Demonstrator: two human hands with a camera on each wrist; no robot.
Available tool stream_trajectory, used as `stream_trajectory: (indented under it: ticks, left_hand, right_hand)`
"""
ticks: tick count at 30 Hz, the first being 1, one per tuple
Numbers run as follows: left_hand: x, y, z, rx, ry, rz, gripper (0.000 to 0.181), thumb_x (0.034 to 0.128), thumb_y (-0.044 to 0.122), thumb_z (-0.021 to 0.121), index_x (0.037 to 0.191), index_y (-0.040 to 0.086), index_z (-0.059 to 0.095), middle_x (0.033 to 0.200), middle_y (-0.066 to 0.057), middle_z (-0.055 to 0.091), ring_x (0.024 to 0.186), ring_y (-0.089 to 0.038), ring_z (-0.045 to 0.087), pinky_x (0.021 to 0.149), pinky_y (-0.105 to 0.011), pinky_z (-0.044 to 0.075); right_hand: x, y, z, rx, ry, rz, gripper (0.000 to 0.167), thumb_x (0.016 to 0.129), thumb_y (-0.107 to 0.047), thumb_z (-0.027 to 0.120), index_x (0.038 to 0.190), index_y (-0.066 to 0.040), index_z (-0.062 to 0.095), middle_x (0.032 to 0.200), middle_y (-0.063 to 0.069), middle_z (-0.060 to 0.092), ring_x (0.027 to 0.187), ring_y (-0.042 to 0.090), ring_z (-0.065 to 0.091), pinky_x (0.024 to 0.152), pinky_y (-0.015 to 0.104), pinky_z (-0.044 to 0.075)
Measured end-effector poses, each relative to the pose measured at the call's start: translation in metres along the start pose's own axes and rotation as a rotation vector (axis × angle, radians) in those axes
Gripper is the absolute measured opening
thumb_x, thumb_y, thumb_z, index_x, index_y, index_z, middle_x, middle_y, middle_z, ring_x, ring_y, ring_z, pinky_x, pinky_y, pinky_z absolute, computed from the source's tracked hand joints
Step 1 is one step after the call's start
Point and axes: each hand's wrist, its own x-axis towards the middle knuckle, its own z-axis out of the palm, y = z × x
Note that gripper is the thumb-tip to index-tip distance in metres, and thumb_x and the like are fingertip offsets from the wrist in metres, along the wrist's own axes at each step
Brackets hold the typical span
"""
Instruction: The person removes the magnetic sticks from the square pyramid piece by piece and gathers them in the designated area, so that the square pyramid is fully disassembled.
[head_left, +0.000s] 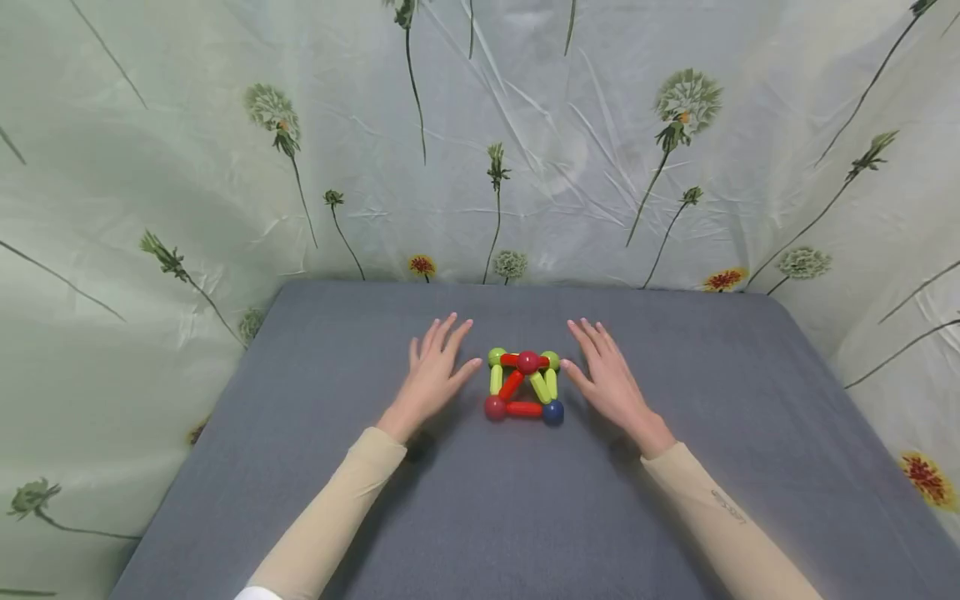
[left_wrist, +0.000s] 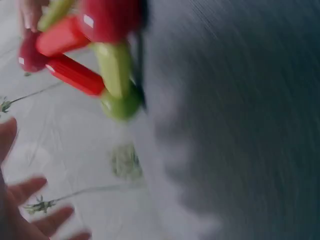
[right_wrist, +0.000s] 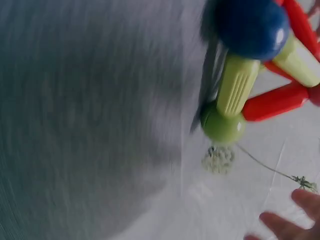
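Note:
A small frame of balls and rods stands on the grey table between the hands. Its raised red ball (head_left: 528,362) is joined by red and yellow-green rods to a red ball (head_left: 495,407), a blue ball (head_left: 552,412) and two green balls at the back. Left of it, my left hand (head_left: 431,379) has its fingers spread, touching nothing. My right hand (head_left: 611,383) is on the other side, fingers extended, its thumb tip close to the right green ball (head_left: 551,360). The left wrist view shows the left fingers (left_wrist: 45,220) apart from the frame; the right fingers (right_wrist: 290,225) are also apart from it.
The grey table (head_left: 510,517) reaches back to a pale curtain (head_left: 570,150) printed with dandelions and other flowers, which also hangs along both sides. Beige sleeves cover both forearms.

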Motion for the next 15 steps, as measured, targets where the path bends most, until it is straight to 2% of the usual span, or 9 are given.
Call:
stream_trajectory:
  ticks: [2,4,6,7,10,13,15]
  left_hand:
    - [0.002,0.007,0.004,-0.210,-0.032,0.050,0.057,0.0948,0.031,0.060,0.145,0.013,0.040,0.148,-0.010,0.036,0.136,-0.031,0.031,0.107,-0.056,0.024]
    - [0.004,0.016,0.011,-0.397,-0.062,0.080,0.051,0.0935,0.022,0.063,0.139,0.007,0.047,0.138,-0.012,0.048,0.126,-0.029,0.044,0.101,-0.049,0.036]
    - [0.008,0.026,0.018,-0.502,-0.071,0.091,0.046,0.0918,0.019,0.065,0.133,0.004,0.053,0.128,-0.012,0.055,0.116,-0.027,0.052,0.094,-0.044,0.044]
    - [0.010,0.030,0.023,-0.518,-0.070,0.093,0.045,0.0912,0.020,0.066,0.131,0.003,0.054,0.125,-0.012,0.056,0.113,-0.026,0.052,0.092,-0.042,0.046]
    - [0.014,0.041,0.035,-0.480,-0.042,0.102,0.043,0.0887,0.023,0.070,0.125,0.005,0.058,0.119,-0.009,0.057,0.108,-0.024,0.049,0.087,-0.037,0.046]
    - [0.018,0.045,0.042,-0.436,-0.001,0.111,0.039,0.0860,0.024,0.073,0.120,0.007,0.062,0.113,-0.006,0.058,0.101,-0.021,0.045,0.082,-0.035,0.044]
    - [0.019,0.044,0.044,-0.438,0.015,0.128,0.036,0.0847,0.021,0.073,0.117,0.008,0.063,0.110,-0.004,0.059,0.097,-0.021,0.045,0.081,-0.035,0.043]
  right_hand:
    - [-0.003,-0.004,0.003,0.155,0.015,-0.020,0.058,0.095,-0.025,0.060,0.145,-0.006,0.038,0.144,0.018,0.039,0.133,0.037,0.034,0.104,0.056,0.029]
    - [-0.005,-0.010,0.007,0.292,0.017,-0.016,0.048,0.093,-0.020,0.064,0.135,-0.003,0.049,0.130,0.016,0.052,0.119,0.032,0.050,0.095,0.051,0.042]
    - [-0.006,-0.015,0.013,0.369,0.001,0.000,0.037,0.090,-0.018,0.067,0.121,0.000,0.057,0.114,0.013,0.061,0.102,0.028,0.060,0.085,0.043,0.050]
    - [-0.006,-0.017,0.016,0.399,-0.011,0.013,0.033,0.089,-0.017,0.070,0.115,0.000,0.060,0.106,0.012,0.063,0.095,0.026,0.062,0.080,0.039,0.052]
    - [-0.006,-0.022,0.025,0.418,-0.039,0.047,0.027,0.084,-0.014,0.074,0.104,0.000,0.062,0.094,0.007,0.065,0.082,0.020,0.063,0.072,0.031,0.053]
    - [-0.006,-0.024,0.032,0.423,-0.021,0.044,0.024,0.082,-0.007,0.075,0.100,0.001,0.062,0.088,0.007,0.065,0.077,0.019,0.063,0.068,0.028,0.052]
    - [-0.006,-0.025,0.033,0.432,-0.002,0.034,0.023,0.081,-0.004,0.075,0.098,0.002,0.062,0.087,0.008,0.065,0.075,0.019,0.063,0.067,0.028,0.052]
